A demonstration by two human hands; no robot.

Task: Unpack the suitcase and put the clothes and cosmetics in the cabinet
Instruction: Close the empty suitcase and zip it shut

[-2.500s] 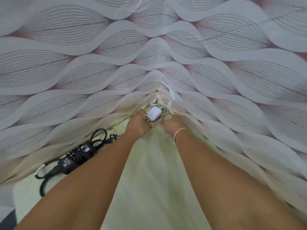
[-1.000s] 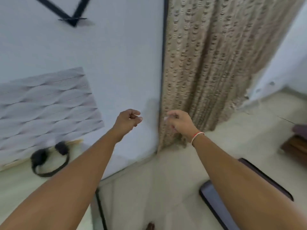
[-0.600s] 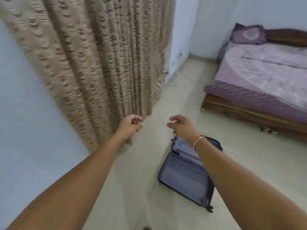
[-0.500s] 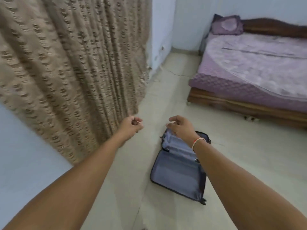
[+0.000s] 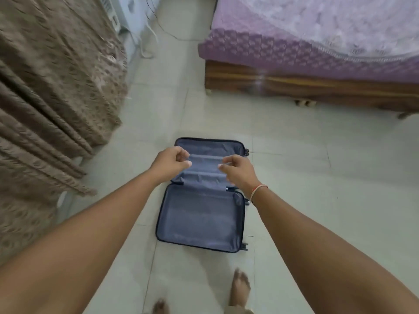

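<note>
Open suitcase [image 5: 200, 217] lying flat on the floor [image 5: 306, 168] with both lined halves showing, its far half partly hidden behind the left hand [image 5: 169, 164] and right hand [image 5: 238, 172], each grip loosely curled, empty, and motion-blurred.

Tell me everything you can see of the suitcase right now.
The suitcase lies opened flat on the pale tiled floor, both halves facing up. Its shell edge is dark navy; the inside is lined with greyish-blue fabric, wrinkled in places. The near half looks empty. The far half is partly hidden behind both hands, which are held above it; whether they touch it cannot be told. Small dark wheels show on its right side. It sits between the brown curtain and the bed, just ahead of the person's bare feet.
</note>
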